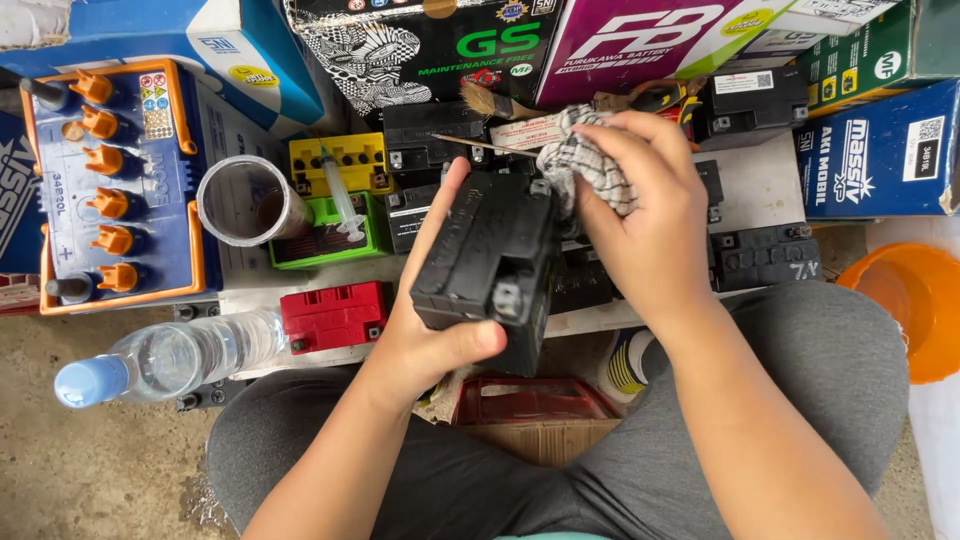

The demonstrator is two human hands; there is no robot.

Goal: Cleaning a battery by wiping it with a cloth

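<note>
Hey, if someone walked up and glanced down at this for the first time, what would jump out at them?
Dead centre, the left hand grips a small black battery while the right hand presses a checked cloth to its top. At far left sits a large blue battery with orange caps, with a clear water bottle lying below it. Colourful battery boxes line the top edge.

The orange bowl (915, 310) is cut off by the right edge. The left hand (440, 330) hides the small black battery's (490, 265) underside, and the checked cloth (585, 165) covers its far corner.

2 bare forearms, no sleeves, dark grey trousers (800, 390)
</note>
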